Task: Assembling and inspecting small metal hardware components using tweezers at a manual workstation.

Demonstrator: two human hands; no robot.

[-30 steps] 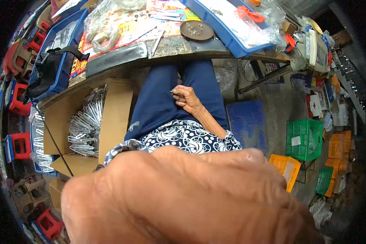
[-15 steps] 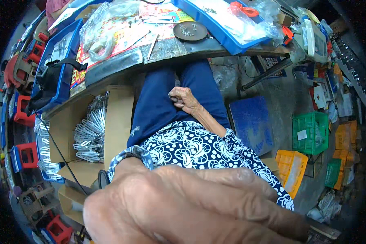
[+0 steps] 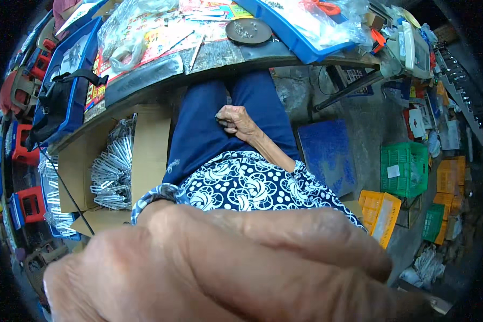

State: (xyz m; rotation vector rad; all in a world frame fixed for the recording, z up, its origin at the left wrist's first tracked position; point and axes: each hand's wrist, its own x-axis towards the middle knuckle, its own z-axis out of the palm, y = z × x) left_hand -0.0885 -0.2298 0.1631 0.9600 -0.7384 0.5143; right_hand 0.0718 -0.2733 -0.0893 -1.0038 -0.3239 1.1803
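Cardboard box point(image 3: 145, 155) of metal clips point(image 3: 112, 166) under the bench point(image 3: 209, 56), far left. Left hand point(image 3: 214, 268) fills the foreground, close to the lens; grip cannot be told. Right hand point(image 3: 236, 121) rests on the lap, fingers curled around a small dark piece point(image 3: 221, 119). Green crate point(image 3: 405, 169) on floor at right.

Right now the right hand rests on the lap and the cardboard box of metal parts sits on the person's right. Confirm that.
Wrong side. The head view shows the cardboard box of metal parts on the person's left. The right hand does rest on the lap.
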